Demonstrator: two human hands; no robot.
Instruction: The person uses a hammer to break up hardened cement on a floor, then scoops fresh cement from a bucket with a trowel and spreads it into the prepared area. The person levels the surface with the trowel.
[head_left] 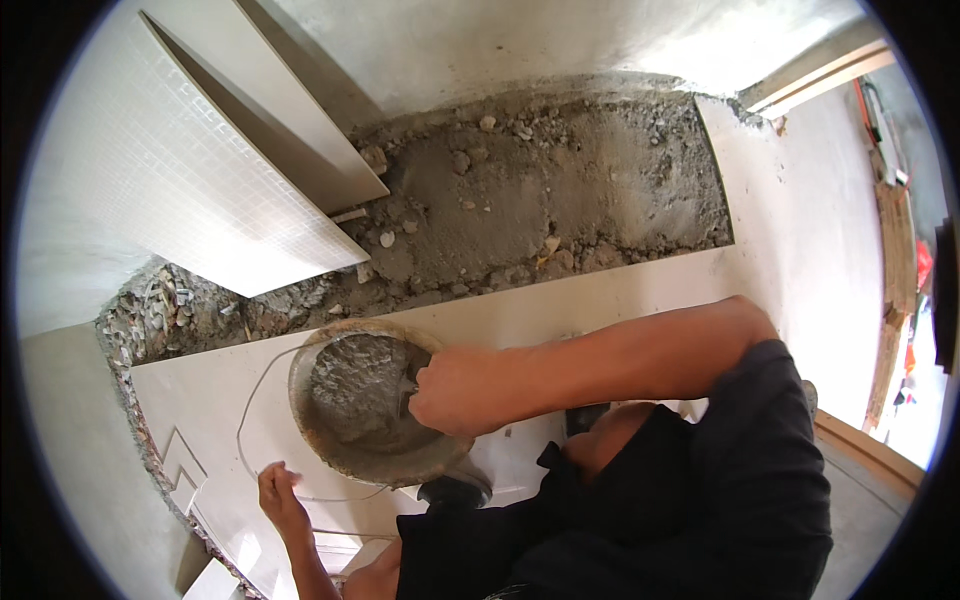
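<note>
A round bucket (303, 432) with a dirty rim stands on the pale tile floor, holding wet grey mortar (360, 385). My right hand (455, 392) is closed in a fist over the bucket's right rim. It grips what looks like a trowel (409, 388), of which only a small grey part shows in the mortar; the rest is hidden by the fist. To the bucket's left, a thin wire bucket handle (240, 428) sticks out in a loop. At the loop's outer bend, my left hand (284, 496) has its fingers curled around the wire.
Beyond the bucket lies a bed of rough mortar and rubble (560, 190), bordered by laid tiles (640, 275). Two large tiles (230, 180) lean against the wall at the left. Timber (893, 290) stands by the doorway on the right.
</note>
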